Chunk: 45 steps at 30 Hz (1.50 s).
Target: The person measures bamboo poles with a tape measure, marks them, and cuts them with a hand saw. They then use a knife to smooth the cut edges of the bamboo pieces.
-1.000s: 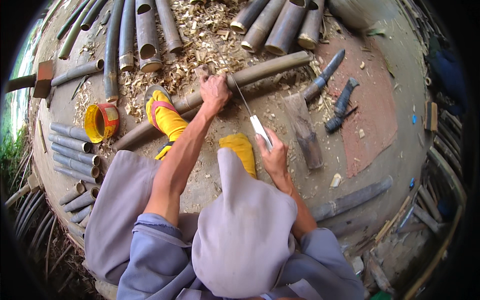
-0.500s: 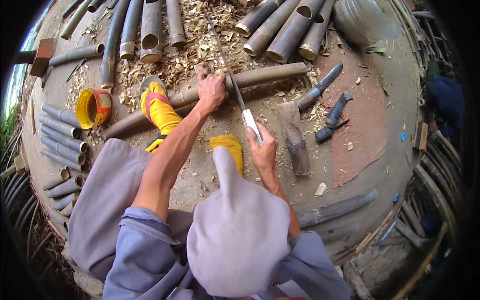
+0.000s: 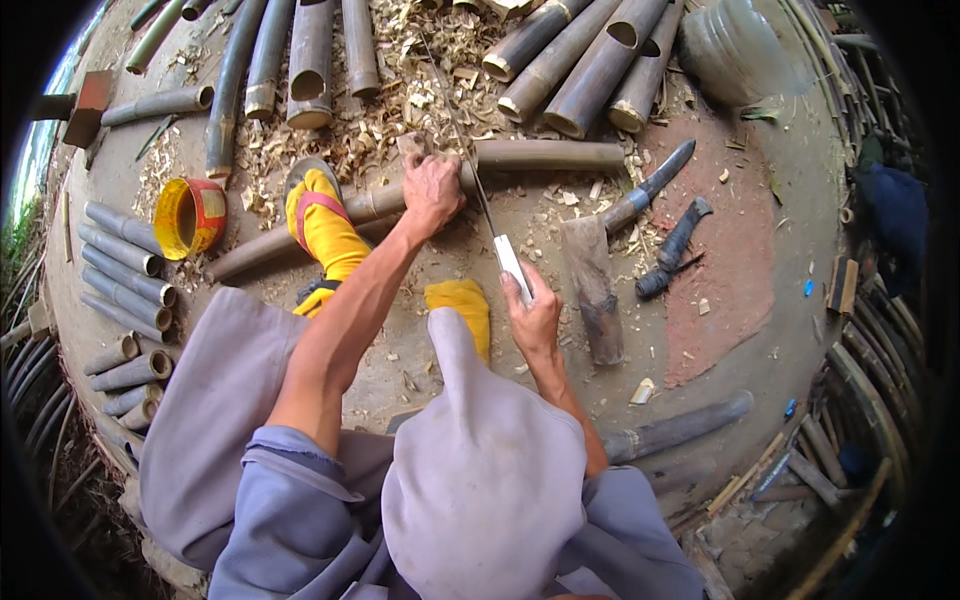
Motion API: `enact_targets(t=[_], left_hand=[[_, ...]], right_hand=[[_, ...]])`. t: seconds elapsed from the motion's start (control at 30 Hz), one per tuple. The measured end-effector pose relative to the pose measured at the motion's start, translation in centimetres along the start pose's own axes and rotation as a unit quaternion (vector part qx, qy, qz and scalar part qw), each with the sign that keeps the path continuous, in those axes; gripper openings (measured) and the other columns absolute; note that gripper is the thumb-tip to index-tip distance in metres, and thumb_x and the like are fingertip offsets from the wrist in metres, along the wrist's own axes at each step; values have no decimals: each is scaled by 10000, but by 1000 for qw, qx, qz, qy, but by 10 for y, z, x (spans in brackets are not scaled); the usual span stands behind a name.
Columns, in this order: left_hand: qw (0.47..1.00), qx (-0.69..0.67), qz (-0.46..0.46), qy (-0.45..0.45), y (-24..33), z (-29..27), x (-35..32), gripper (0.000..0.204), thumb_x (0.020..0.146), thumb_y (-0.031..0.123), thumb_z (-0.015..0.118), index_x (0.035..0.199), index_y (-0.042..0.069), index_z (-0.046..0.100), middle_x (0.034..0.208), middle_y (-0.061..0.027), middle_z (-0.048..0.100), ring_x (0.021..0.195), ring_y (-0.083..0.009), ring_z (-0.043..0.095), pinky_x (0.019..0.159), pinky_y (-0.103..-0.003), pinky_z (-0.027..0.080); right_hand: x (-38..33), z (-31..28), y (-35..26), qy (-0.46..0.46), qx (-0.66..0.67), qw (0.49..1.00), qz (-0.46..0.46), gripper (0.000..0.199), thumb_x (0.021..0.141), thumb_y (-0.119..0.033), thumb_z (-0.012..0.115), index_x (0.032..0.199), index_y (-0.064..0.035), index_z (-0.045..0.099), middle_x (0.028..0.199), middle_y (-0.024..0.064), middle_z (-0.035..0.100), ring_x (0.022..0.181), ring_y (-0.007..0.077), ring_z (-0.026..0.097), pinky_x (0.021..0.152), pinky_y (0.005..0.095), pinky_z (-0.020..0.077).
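Note:
My left hand (image 3: 433, 192) is closed over the near section of a bamboo pole (image 3: 285, 245), beside its cut right end. In my right hand (image 3: 537, 312) is the white handle of a handsaw (image 3: 508, 262). Its long thin blade slants up and away, passing between the held pole and a separate bamboo piece (image 3: 560, 155) just to the right. My left foot, in a yellow sock (image 3: 332, 235) and sandal, lies across the pole. A small wooden block (image 3: 411, 146) touches the far side of my left hand.
Shavings cover the ground beyond the pole. A wooden-handled tool (image 3: 594, 290) and a dark-wrapped knife (image 3: 672, 245) lie to the right. Short bamboo tubes (image 3: 125, 272) and a yellow-red container (image 3: 190, 218) are at left. Thick bamboo tubes (image 3: 605, 65) lie at the far side.
The pole's right end has come apart at the saw and now lies slightly out of line with the held section. The saw and right hand have shifted slightly toward me.

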<state>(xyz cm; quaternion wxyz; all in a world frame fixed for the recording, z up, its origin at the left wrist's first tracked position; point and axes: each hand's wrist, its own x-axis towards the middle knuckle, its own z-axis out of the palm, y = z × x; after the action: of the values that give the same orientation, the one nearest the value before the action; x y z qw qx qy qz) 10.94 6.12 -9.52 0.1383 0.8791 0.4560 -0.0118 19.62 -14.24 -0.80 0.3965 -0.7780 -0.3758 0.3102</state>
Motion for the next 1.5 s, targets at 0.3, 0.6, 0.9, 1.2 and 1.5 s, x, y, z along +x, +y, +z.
enact_targets(t=[0.3,0.6,0.9,1.2,1.5], left_hand=[[999,-31,4,-15,-2,-8,-2,600,593,380,720,1059,82,487,1012,-112,579,1040,-266,523,928,-459,348],[993,-45,102,28,-74,-68,26,657,678,475,685,1161,87,469,1084,-164,457,1077,-320,449,885,-484,436],[980,102,105,-134,-136,-232,-43,397,674,117,689,1039,40,553,1013,-123,564,1008,-289,538,914,-387,450],[974,-84,-80,-197,-190,-140,-198,461,673,180,728,1073,44,544,1063,-144,552,1059,-310,531,933,-393,443],[976,-69,-173,-110,-151,-6,-235,778,561,176,814,1232,96,426,1207,-152,441,1102,-399,425,914,-484,429]], right_hand=[[-110,-101,10,111,89,989,34,312,868,-73,609,1141,76,582,962,146,666,851,172,633,728,290,515],[-174,-169,97,418,-140,889,126,349,911,-127,581,1207,45,517,1064,208,619,912,291,630,764,375,496],[-185,-172,169,325,-304,867,225,403,863,-84,569,1240,13,461,1144,257,563,1019,422,564,809,470,450],[-100,-129,104,172,-315,933,43,407,836,-61,563,1231,2,482,1172,250,544,1057,425,533,862,459,436],[144,-65,35,-40,-463,860,-212,712,670,28,686,1320,-13,397,1266,194,465,1181,364,432,1008,436,347]])
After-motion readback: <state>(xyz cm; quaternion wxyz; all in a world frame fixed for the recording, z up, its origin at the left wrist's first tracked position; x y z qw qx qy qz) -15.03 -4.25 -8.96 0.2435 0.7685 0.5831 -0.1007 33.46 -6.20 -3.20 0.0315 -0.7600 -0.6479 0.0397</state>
